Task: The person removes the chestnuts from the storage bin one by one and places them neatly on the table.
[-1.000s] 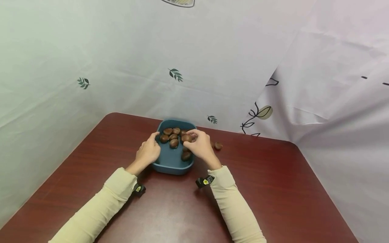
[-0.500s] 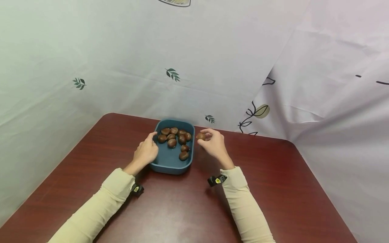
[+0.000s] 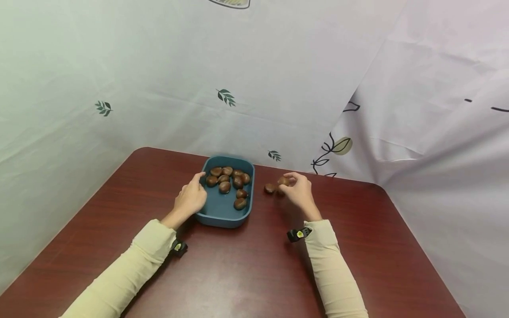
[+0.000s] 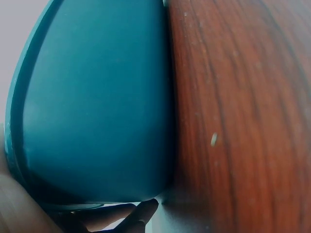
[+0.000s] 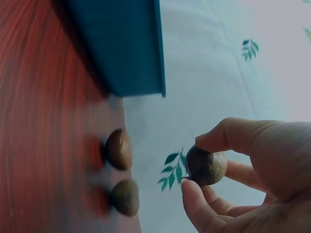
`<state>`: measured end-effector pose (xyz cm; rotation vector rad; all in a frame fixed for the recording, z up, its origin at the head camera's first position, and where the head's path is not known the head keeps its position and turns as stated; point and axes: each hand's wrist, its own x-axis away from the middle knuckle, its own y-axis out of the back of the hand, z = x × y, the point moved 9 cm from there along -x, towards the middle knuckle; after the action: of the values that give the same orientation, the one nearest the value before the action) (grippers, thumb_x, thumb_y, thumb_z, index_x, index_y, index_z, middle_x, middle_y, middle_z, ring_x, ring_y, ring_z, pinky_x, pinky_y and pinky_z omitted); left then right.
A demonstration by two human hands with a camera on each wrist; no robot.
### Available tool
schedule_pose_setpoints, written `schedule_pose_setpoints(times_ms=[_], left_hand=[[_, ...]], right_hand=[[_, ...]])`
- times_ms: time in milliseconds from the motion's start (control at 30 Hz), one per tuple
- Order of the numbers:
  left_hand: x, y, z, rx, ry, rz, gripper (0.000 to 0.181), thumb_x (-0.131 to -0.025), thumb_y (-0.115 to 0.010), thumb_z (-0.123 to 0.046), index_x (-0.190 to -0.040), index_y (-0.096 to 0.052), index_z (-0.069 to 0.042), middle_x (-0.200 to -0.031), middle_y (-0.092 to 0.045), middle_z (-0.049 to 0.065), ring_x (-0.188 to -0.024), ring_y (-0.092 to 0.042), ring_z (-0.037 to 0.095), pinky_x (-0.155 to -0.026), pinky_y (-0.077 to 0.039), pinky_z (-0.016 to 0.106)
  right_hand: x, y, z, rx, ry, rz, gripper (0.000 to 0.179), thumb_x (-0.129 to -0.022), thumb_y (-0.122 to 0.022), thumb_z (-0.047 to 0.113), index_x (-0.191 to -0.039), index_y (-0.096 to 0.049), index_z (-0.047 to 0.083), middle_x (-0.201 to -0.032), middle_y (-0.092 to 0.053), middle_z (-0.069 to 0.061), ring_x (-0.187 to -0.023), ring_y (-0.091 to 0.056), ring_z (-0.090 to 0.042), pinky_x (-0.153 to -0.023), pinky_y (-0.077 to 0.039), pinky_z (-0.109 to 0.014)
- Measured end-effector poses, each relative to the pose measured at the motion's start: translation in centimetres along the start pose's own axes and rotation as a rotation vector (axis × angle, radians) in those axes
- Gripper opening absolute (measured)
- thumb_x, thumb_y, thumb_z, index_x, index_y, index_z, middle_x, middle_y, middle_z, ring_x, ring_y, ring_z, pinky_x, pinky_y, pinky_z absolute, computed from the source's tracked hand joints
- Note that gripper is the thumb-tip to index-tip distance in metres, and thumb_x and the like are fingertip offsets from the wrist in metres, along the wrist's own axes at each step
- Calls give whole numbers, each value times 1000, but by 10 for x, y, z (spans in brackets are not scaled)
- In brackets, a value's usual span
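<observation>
My right hand [image 3: 300, 192] pinches a chestnut [image 5: 206, 166] between thumb and fingertips, just above the table to the right of the blue container [image 3: 222, 222]. Two more chestnuts lie on the table by that hand: one chestnut [image 3: 269, 188] in plain sight, and another chestnut [image 5: 125, 197] partly hidden by the fingers in the head view. Several chestnuts [image 3: 224, 187] sit inside the container, mostly toward its far end and right side. My left hand [image 3: 191, 198] grips the container's left wall, its thumb at the rim in the left wrist view.
The dark red wooden table [image 3: 222, 274] extends in front of the container and to both sides. A white cloth [image 3: 167, 66] with leaf prints hangs behind its far edge.
My right hand has carried the chestnut from over the container to the right, beside the two chestnuts on the table. My left hand has kept its place on the container.
</observation>
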<state>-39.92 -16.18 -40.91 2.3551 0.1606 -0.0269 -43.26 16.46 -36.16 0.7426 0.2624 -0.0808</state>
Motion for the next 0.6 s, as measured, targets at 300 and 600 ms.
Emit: schedule_pose_setpoints(times_ms=[300, 600], left_hand=[[0, 1, 0, 5, -1, 7, 52, -103, -29, -17, -154, -35, -20, -67, -50, 11, -50, -39, 24, -47, -30, 36], [1, 2, 1, 8, 8, -4, 51, -102, -31, -17, -153, -37, -20, -71, -52, 12, -57, -47, 28, -52, -35, 39]], right_hand=[[-4, 7, -38, 47, -80, -7, 38, -85, -70, 9, -122, -67, -1, -114, -66, -26, -113, -52, -43, -91, -45, -51], [-2, 3, -63, 82, -173, 13, 39, -84, -72, 8, -121, -66, -5, -108, -67, -27, -115, -49, -45, -97, -40, -54]])
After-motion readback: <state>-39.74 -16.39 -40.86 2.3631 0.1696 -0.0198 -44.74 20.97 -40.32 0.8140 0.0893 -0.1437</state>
